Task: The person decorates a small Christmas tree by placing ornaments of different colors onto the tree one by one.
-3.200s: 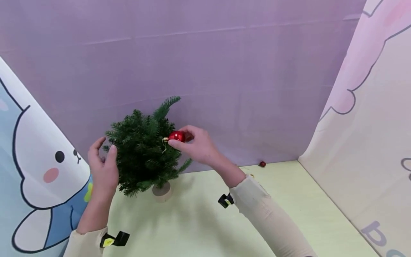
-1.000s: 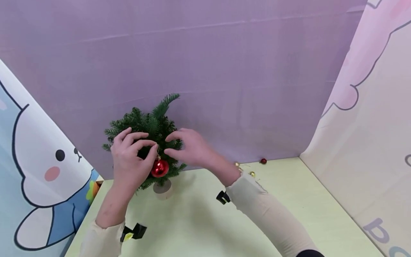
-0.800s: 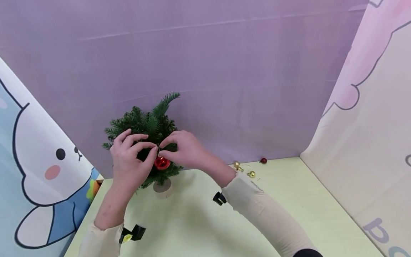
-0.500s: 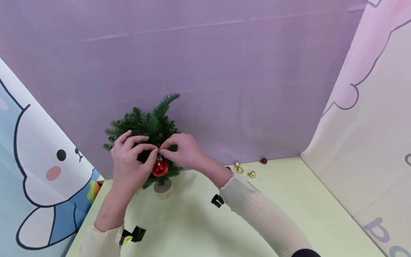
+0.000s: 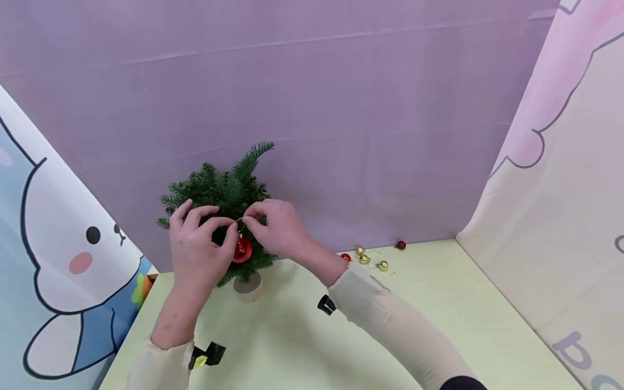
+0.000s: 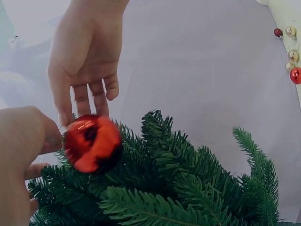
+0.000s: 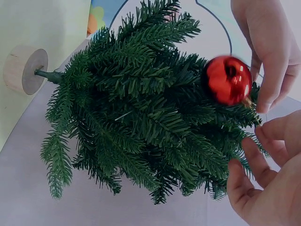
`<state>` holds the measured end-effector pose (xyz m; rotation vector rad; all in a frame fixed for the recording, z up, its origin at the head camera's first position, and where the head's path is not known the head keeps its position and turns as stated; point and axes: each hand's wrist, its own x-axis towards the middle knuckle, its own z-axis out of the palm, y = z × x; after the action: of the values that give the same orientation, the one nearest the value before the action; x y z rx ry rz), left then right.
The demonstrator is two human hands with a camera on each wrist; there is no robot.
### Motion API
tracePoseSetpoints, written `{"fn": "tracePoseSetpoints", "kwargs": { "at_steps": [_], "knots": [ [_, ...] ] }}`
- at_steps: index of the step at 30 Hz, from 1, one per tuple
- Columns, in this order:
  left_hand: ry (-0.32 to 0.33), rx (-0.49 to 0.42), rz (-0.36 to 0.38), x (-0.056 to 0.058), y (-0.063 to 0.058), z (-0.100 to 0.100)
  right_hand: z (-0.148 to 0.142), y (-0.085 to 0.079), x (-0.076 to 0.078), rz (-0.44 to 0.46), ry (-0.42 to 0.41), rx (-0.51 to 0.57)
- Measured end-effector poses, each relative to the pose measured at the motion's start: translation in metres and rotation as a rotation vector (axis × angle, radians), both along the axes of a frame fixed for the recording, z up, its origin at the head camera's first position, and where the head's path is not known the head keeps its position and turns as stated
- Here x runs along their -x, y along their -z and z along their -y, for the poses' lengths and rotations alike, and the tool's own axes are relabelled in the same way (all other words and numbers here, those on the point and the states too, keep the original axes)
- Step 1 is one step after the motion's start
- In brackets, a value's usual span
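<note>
In front of the small Christmas tree [image 5: 234, 184], a shiny red bauble [image 5: 242, 249] hangs from a thin gold string. My left hand [image 5: 197, 244] pinches the string between thumb and index finger, its other fingers spread. Thumb and index finger of my right hand [image 5: 280, 227] pinch it too, with a short span of string between both hands. The left wrist view has the bauble [image 6: 92, 143] close up, my right hand [image 6: 89, 52] above and my left hand [image 6: 19, 160] at the edge. Green branches lie right behind the bauble [image 7: 229, 80] in the right wrist view.
The tree stands on a round wooden base [image 5: 248, 287] on the pale table [image 5: 292, 346]. Toward the back right lie a red bauble [image 5: 345, 257], several gold baubles [image 5: 364, 259] and a small dark red bauble [image 5: 400, 245]. A purple cloth [image 5: 312, 108] hangs behind.
Earlier my right hand held the bauble by its ball, and my left was at the tree's left side. Now both hands pinch the string in front of the tree, with the bauble hanging below.
</note>
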<state>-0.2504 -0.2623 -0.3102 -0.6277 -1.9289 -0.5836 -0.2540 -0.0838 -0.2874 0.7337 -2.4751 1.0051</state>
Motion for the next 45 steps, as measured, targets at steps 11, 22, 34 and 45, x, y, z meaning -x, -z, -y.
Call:
{"fn": "tracePoseSetpoints", "kwargs": {
  "at_steps": [11, 22, 34, 45],
  "knots": [
    [-0.119, 0.019, -0.106, -0.005, 0.008, -0.012, 0.003, -0.004, 0.001, 0.068, 0.037, 0.010],
    [-0.104, -0.189, 0.140, -0.011, 0.012, -0.022, 0.003, -0.008, 0.005, 0.091, 0.051, -0.021],
    [-0.079, -0.268, 0.233, -0.009, 0.005, -0.024, 0.004, -0.008, 0.006, 0.138, 0.077, 0.014],
    [-0.112, -0.289, 0.350, -0.009, 0.007, -0.022, 0.006, -0.009, 0.010, 0.238, 0.085, -0.001]
  ]
}}
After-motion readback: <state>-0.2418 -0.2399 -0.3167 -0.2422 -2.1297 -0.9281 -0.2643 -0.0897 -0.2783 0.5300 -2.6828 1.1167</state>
